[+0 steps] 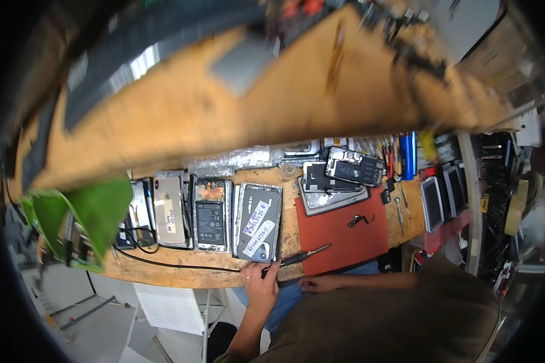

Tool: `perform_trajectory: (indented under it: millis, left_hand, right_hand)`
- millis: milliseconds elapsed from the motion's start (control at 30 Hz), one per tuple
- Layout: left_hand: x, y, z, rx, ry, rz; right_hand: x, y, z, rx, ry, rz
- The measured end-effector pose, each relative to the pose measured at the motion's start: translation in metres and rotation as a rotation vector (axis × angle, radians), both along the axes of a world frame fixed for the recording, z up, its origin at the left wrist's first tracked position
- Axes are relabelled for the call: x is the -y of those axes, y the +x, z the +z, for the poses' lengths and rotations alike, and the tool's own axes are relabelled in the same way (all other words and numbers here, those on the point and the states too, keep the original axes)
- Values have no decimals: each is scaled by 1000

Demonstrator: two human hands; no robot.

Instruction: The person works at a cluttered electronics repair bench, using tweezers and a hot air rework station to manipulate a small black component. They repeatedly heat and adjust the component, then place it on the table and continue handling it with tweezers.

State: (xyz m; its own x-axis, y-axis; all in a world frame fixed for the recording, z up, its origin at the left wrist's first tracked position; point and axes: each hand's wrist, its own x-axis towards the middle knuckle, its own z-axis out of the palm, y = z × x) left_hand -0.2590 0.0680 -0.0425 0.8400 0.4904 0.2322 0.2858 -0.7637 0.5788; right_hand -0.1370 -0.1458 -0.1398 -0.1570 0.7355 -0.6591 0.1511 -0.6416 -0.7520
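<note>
The left hand (260, 287) has its fingers closed on the rear of a soldering iron (295, 259), tip over the red mat (345, 239); the right hand (317, 284), near the bench (289, 227) edge, shows indeterminable grip.

White label (261, 235) on the dk. grey phone (248, 202) bore lg. handwritten chars. in blue/purple ink, on a slant. Pale strip (170, 212) on the gold-backed phone (168, 184) had sm. blue handwriting. Blk. battery (211, 222) carried printed text, too sm. to read.
</note>
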Motion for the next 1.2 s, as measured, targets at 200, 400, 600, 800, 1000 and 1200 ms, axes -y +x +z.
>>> perform_trajectory:
  millis: [200,400,600,800,1000,1200]
  left_hand:
    - [14,0,-7,32,319,141]
    - [18,7,-18,109,384,185]
    - [13,11,-21,199,383,188]
    - [9,9,-26,297,342,227]
    - [2,10,-22,296,444,168]
    - [-3,16,-9,220,508,23]
  right_hand:
    - [22,3,-97,-94,48,-188]
    - [42,-23,-118,32,267,-388]
    - [46,-26,-103,-65,198,-444]
    - [64,-31,-77,237,535,-446]
    - [80,-48,-58,366,544,-369]
    - [83,-44,-55,406,480,-373]
